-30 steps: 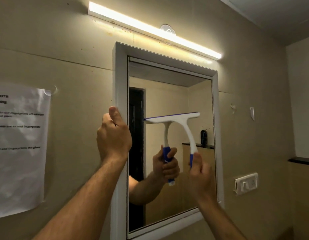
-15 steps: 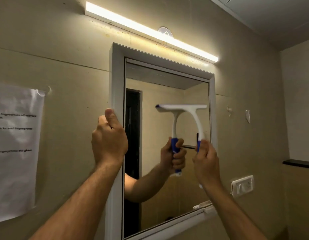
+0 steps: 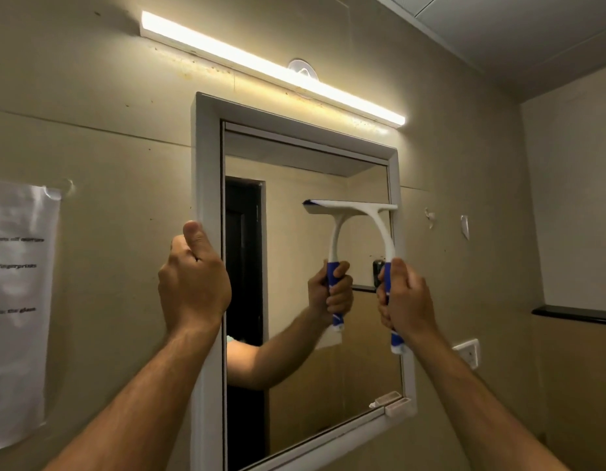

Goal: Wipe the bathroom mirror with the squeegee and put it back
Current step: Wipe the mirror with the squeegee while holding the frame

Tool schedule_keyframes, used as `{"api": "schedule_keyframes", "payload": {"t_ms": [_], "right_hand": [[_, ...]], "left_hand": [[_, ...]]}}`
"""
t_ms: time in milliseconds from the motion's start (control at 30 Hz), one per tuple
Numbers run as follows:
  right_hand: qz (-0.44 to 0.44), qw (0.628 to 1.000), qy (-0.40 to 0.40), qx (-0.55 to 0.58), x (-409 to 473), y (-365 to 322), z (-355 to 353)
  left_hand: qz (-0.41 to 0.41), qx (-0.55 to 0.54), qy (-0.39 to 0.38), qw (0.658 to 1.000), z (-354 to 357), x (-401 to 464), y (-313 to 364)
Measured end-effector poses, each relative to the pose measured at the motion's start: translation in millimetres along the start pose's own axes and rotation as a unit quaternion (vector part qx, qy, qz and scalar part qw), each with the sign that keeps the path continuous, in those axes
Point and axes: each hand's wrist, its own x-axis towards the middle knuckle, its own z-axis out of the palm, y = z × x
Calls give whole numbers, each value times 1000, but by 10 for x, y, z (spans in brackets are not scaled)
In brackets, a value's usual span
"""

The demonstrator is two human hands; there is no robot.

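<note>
Looks like a small bathroom, pretty plain. There's a white-framed wall mirror [image 3: 206, 164] with a strip light [image 3: 271, 68] right above it, beige panel walls [image 3: 91, 130], and a switch plate [image 3: 468, 351] off to the right. A printed notice [image 3: 18, 300] taped up makes it feel more shared than home.

The white-and-blue plastic squeegee [image 3: 385, 229] looks smooth. The white-framed glass mirror [image 3: 295, 334] is glossy. The beige wall [image 3: 108, 147] looks matt and speckled.

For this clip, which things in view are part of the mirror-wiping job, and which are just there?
In the job:
squeegee, blade against the glass
mirror
right hand, gripping the squeegee's blue handle
left hand, holding the mirror's left frame edge

Just there:
strip light
taped paper notice
wall switch
dark ledge
</note>
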Motion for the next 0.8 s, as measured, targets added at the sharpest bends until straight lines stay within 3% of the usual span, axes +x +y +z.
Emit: {"api": "schedule_keyframes", "payload": {"t_ms": [100,133,200,267,300,333,400,467,600,633,667,700,767,800], "right_hand": [[21,1000,-12,1,-115,166,17],[28,1000,-9,1,-218,265,15],[37,999,-6,0,-479,476,-4],[51,999,-8,-2,-754,664,-38],[62,998,-9,-1,-867,733,-61],[70,997,-11,2,-945,769,-84],[66,998,-9,2,-947,731,-124],[40,999,4,-11,-747,558,-161],[4,1000,26,-10,-55,3,-152],[-4,1000,22,-2,112,-132,-143],[-12,1000,14,9,252,-244,-138],[-16,1000,2,20,363,-328,-135],[-6,999,-23,45,497,-411,-134],[1,998,-35,59,531,-418,-131]], "left_hand": [[-7,53,4,999,-103,-13,-161],[8,126,41,991,-259,47,-142],[113,302,98,942,-577,-124,53],[201,476,203,832,-827,-260,482],[282,447,301,794,-887,-359,789],[387,461,344,721,-864,-490,1029],[469,495,343,647,-794,-582,1188],[465,518,339,633,-817,-499,1098],[439,488,338,675,-781,-574,1094],[387,460,280,749,-614,-480,958],[303,397,175,849,-411,-336,755],[228,340,96,907,-174,-222,553],[134,183,1,974,134,29,319],[93,115,-29,989,199,197,230]]}}
